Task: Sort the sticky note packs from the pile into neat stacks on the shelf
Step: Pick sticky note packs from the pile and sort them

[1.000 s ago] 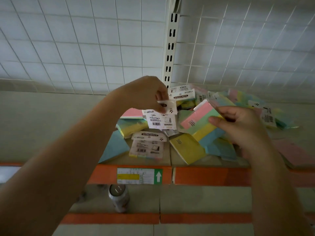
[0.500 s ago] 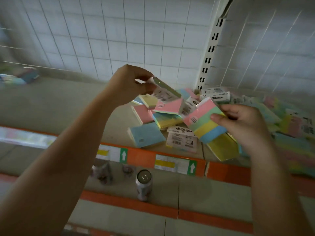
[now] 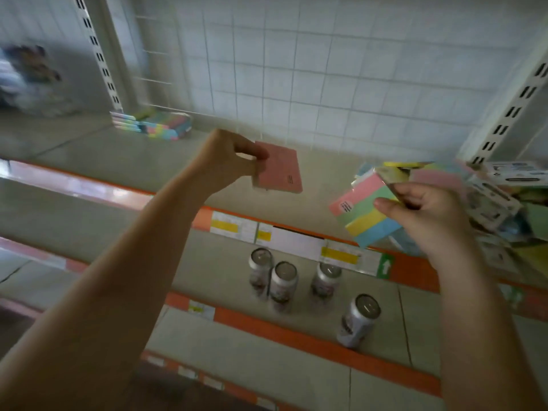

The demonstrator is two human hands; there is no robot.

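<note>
Our left hand (image 3: 225, 161) pinched a pink sticky note pack (image 3: 278, 170); our right hand (image 3: 427, 212) gripped a striped four-colour pack (image 3: 367, 215). The pile (image 3: 498, 200) ran off-frame, blurred.

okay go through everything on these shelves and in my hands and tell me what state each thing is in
Left hand: pinches pink pack.
Pink pack: held above shelf, tilted.
Right hand: grips striped pack.
Striped pack: held, tilted, near pile.
Pile: jumbled, unsorted.
Stacks: sorted, at shelf's back.
Cans: three upright; fourth apart and looks tilted.
</note>
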